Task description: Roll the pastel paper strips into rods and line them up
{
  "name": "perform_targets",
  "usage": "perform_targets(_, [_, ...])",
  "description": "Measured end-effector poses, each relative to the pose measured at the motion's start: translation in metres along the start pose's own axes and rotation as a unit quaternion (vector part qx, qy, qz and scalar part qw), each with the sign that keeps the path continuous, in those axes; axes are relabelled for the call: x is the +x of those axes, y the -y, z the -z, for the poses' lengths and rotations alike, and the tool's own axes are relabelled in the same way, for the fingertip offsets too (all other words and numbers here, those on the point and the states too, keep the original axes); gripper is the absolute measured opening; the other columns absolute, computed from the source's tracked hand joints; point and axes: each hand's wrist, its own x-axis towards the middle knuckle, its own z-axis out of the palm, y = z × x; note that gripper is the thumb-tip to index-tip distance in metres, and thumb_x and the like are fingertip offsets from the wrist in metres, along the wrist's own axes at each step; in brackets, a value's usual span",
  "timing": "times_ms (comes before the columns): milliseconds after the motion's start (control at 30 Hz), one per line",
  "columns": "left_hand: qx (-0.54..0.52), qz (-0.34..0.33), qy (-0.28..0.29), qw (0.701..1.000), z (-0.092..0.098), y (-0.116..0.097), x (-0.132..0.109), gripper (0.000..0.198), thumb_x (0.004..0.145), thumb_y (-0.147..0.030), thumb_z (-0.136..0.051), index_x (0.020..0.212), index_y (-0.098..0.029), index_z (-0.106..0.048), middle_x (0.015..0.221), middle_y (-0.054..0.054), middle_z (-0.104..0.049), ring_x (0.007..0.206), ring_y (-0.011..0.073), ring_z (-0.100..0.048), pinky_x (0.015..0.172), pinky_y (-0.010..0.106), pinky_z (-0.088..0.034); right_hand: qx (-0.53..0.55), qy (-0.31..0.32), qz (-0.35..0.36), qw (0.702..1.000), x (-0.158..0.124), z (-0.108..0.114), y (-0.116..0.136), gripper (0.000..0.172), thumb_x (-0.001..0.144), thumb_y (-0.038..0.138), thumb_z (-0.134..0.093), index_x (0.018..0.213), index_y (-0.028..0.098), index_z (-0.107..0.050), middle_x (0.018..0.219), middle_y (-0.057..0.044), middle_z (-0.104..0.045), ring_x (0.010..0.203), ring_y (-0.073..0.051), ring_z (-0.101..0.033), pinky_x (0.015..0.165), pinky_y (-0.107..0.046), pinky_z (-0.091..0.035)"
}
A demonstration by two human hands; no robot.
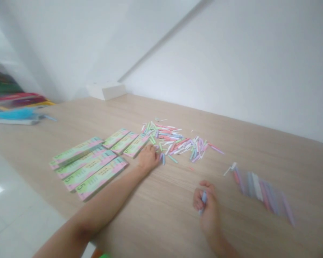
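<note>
Blue stick (204,197) in right hand (211,208), left hand (148,157) by stick pile (174,138)

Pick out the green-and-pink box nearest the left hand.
The rightmost box of the back three, beside the left hand; the other boxes lie farther from it.

Bright, diffuse light washes over the pale wall (231,71) and tabletop (156,218), with low contrast and slight haze. White glare marks the floor (13,218) at left; soft shadows edge the boxes (102,178). Blur smears the right-hand row of sticks (258,188) and the colourful stack (16,111) at far left.
</note>
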Motion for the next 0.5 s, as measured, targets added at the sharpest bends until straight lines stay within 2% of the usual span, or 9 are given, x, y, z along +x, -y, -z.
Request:
perform_targets(133, [0.013,0.0,0.007,1.0,-0.003,0.004,0.005,0.033,0.084,-0.028,-0.046,0.111,-0.014,-0.06,0.113,0.013,-0.059,0.107,0.0267,-0.051,0.083,0.035,-0.044,-0.023,0.008,-0.028,0.999,0.006,0.005,-0.01,0.033,0.082,0.054,-0.046,0.092,0.023,-0.041,0.044,0.012,-0.032,0.037,-0.008,-0.025,0.038,-0.018,-0.021])
perform_targets(367, [0.025,-0.036,0.017,0.999,-0.003,0.0,-0.003,0.029,0.086,-0.03,-0.045,0.102,-0.014,-0.064,0.105,0.015,-0.062,0.108,0.0278,-0.049,0.087,0.037,-0.043,-0.079,0.0,0.015,0.997,0.0,0.006,0.003,0.025,0.086,0.045,-0.044,0.095,0.022,-0.042,0.047,0.011,-0.033,0.042,-0.009,-0.027,0.042,-0.02,-0.023])
perform_targets(500, [0.01,-0.069,-0.004,0.998,-0.004,-0.003,-0.005,0.031,0.087,-0.031,-0.045,0.106,-0.016,-0.063,0.118,0.013,-0.058,0.112,0.0277,-0.049,0.093,0.04,-0.041,-0.111,0.02,0.02,0.993,-0.015,0.001,0.007,0.023,0.088,0.042,-0.039,0.098,0.022,-0.042,0.049,0.011,-0.032,0.044,-0.009,-0.028,0.044,-0.021,-0.022])
